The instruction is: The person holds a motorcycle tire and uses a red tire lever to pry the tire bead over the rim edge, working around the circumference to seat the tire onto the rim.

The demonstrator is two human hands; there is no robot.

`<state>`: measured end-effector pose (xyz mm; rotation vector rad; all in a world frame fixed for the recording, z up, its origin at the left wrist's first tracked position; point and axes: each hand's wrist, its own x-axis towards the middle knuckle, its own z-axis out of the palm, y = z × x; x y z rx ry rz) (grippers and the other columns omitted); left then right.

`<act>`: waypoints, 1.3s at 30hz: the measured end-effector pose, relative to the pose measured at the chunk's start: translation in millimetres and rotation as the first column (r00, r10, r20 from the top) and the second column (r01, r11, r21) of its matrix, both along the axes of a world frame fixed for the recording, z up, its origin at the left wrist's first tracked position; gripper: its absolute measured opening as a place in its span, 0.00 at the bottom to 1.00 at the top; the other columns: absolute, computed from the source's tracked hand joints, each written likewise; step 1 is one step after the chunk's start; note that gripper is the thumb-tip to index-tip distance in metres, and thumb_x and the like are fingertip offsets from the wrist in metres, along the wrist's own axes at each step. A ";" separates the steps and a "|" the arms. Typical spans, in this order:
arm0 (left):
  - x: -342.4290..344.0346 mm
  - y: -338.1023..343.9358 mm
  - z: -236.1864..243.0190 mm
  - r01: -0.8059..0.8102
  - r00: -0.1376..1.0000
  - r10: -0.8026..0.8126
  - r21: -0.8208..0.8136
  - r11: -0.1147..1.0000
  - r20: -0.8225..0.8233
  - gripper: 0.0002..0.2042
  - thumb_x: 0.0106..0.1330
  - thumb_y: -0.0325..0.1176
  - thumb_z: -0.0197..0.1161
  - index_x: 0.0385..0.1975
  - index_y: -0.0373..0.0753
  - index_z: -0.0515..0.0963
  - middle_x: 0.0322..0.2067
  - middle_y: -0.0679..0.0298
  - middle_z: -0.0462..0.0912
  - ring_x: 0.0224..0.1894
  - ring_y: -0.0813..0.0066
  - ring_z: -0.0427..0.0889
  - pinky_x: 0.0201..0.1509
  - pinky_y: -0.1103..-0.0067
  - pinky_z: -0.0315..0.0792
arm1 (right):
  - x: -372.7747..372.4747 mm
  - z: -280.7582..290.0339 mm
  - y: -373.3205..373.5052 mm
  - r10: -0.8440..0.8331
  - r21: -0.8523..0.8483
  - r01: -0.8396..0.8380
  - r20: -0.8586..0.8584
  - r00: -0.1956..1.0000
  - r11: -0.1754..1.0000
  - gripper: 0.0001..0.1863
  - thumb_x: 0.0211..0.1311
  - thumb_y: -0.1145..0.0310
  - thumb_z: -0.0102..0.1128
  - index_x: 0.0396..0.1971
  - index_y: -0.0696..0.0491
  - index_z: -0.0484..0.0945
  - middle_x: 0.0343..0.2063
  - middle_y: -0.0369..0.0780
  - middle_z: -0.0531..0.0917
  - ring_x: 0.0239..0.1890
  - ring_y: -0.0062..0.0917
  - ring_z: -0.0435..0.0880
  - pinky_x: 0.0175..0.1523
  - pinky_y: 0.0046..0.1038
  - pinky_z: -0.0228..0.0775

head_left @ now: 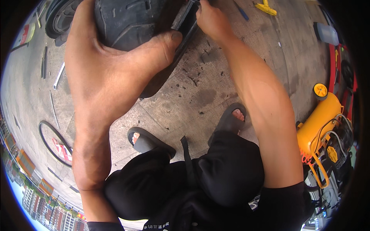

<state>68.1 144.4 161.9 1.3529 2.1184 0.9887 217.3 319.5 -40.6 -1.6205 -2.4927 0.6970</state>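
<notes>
A black scooter-type tire (125, 23) with grooved tread stands at the top centre, its upper part cut off by the picture's edge. Across the tread lies my left hand (111, 65), palm and thumb pressed to the rubber, the thumb reaching over to the right side. Its other fingers are largely out of sight. To the right of the tire, my right hand (211, 19) is closed at the top edge. A dark, narrow bar-like part (189, 13) runs beside that hand along the tire's side; what the fingers hold is hidden.
On the concrete floor lie a wheel (63, 19), a wrench (59, 77) and a thin black ring (41, 134) at left, a blue bar (242, 11) and a yellow tool (266, 7) at upper right. A yellow air compressor (318, 123) stands right. My sandalled feet (154, 144) are below the tire.
</notes>
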 end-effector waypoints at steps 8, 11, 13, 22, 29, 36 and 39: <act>18.8 40.8 5.3 0.079 0.927 -0.200 0.355 0.931 0.319 0.33 0.50 0.36 0.77 0.53 0.26 0.71 0.43 0.56 0.83 0.44 0.70 0.82 0.50 0.75 0.76 | -9.5 1.4 14.7 -0.016 -0.066 0.020 0.064 0.998 0.998 0.14 0.69 0.65 0.39 0.46 0.56 0.71 0.38 0.58 0.83 0.45 0.53 0.83 0.51 0.52 0.74; 18.0 41.8 21.5 0.064 0.895 -0.137 0.183 0.981 0.423 0.31 0.51 0.35 0.77 0.52 0.26 0.72 0.42 0.56 0.83 0.43 0.71 0.82 0.50 0.76 0.76 | -4.1 -8.9 21.4 0.020 -0.086 -0.013 0.081 0.997 0.996 0.14 0.69 0.66 0.39 0.45 0.58 0.71 0.38 0.59 0.82 0.46 0.53 0.82 0.52 0.51 0.73; 20.7 43.0 24.9 0.052 0.915 -0.105 0.144 0.988 0.389 0.29 0.50 0.34 0.76 0.51 0.26 0.73 0.41 0.56 0.83 0.41 0.72 0.82 0.49 0.76 0.76 | -1.0 -15.9 26.8 0.045 -0.073 -0.043 0.024 0.999 0.996 0.14 0.69 0.66 0.39 0.44 0.58 0.71 0.39 0.59 0.82 0.47 0.53 0.82 0.52 0.51 0.73; 36.5 60.2 53.5 0.097 0.939 -0.107 0.048 0.994 0.326 0.23 0.50 0.33 0.74 0.45 0.29 0.78 0.35 0.58 0.85 0.34 0.73 0.84 0.40 0.77 0.77 | 13.9 -27.3 43.6 0.210 -0.039 -0.209 0.025 0.977 0.977 0.17 0.71 0.65 0.38 0.46 0.58 0.74 0.39 0.59 0.82 0.46 0.52 0.82 0.51 0.50 0.73; 69.0 74.2 71.0 -0.086 0.978 0.098 -0.071 0.994 0.183 0.23 0.48 0.34 0.73 0.44 0.29 0.78 0.33 0.58 0.85 0.34 0.73 0.83 0.40 0.76 0.77 | 27.8 -16.7 35.0 0.297 0.019 -0.297 0.008 0.955 0.955 0.15 0.70 0.65 0.40 0.46 0.56 0.74 0.36 0.58 0.83 0.43 0.52 0.83 0.49 0.51 0.73; 63.6 68.8 54.0 -0.031 0.968 0.016 0.058 0.998 0.251 0.22 0.47 0.32 0.71 0.41 0.28 0.78 0.31 0.58 0.84 0.31 0.74 0.82 0.37 0.77 0.77 | 16.3 -18.7 22.2 0.044 -0.018 -0.045 -0.053 0.998 0.999 0.12 0.66 0.66 0.46 0.43 0.57 0.70 0.35 0.59 0.83 0.41 0.56 0.82 0.47 0.54 0.74; 56.2 61.2 52.8 0.021 0.961 -0.037 0.061 0.998 0.273 0.21 0.47 0.31 0.71 0.41 0.27 0.78 0.30 0.58 0.84 0.29 0.75 0.82 0.35 0.78 0.77 | 6.9 -26.1 21.9 0.015 0.003 -0.014 -0.036 0.999 1.000 0.13 0.66 0.66 0.45 0.44 0.58 0.70 0.35 0.58 0.83 0.42 0.56 0.82 0.48 0.53 0.74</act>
